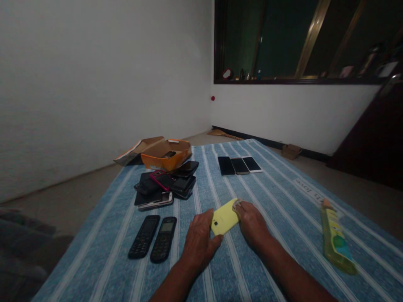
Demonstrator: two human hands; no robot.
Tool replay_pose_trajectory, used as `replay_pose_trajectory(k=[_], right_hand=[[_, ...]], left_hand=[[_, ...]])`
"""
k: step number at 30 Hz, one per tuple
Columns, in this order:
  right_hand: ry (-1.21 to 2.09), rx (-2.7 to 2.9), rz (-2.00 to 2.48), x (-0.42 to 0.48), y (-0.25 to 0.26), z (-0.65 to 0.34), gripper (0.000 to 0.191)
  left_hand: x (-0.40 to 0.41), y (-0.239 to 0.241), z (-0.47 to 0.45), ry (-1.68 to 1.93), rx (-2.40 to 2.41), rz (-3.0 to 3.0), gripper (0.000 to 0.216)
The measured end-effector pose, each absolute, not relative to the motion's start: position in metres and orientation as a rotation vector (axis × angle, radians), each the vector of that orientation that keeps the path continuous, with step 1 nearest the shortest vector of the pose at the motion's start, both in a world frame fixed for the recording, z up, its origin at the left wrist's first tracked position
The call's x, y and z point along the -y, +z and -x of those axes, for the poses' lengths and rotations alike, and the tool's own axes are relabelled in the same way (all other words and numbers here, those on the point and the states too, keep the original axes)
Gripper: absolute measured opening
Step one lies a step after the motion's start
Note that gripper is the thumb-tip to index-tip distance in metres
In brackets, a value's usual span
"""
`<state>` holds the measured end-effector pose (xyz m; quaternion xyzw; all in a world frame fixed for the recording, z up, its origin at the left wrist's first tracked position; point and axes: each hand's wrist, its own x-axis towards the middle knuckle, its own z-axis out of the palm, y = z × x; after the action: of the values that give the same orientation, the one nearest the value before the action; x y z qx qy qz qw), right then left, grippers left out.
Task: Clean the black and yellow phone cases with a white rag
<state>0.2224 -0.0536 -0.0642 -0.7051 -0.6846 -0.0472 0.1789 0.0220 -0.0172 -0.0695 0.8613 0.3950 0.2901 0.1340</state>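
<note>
A yellow smartphone point(225, 219) lies back side up between my hands, its camera toward the left end. My left hand point(199, 239) grips that left end, thumb at the near edge and fingers at the far one. In my right hand point(253, 222) is a small crumpled whitish cloth point(236, 204), pressed against the phone's right end; the fingertips are partly hidden. Left of my left hand lie two black keypad phones, one point(163, 239) nearer to it and the other point(144, 237) farther left. Beyond them is a loose pile of phones point(163, 184), mostly dark, one with a pink frame.
Three smartphones point(241, 165) lie side by side farther back on the striped blue cloth point(208, 180). An open orange box point(166, 161) stands behind the pile. A yellow-green bottle point(336, 241) lies at the right. White walls and a window point(283, 42) are behind.
</note>
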Motion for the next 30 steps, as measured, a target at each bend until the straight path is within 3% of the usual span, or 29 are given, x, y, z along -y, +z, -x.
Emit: replay_pose_trajectory(k=[13, 30], right_hand=[[-0.16, 1.927, 2.04, 0.03, -0.055, -0.213, 0.027], [-0.331, 1.903, 1.909, 0.067, -0.1, -0.226, 0.041]], left_hand=[[0.02, -0.058, -0.024, 0.848, -1.134, -2.449, 0.049], [0.024, -0.047, -0.023, 0.764, -1.116, -2.424, 0.046]])
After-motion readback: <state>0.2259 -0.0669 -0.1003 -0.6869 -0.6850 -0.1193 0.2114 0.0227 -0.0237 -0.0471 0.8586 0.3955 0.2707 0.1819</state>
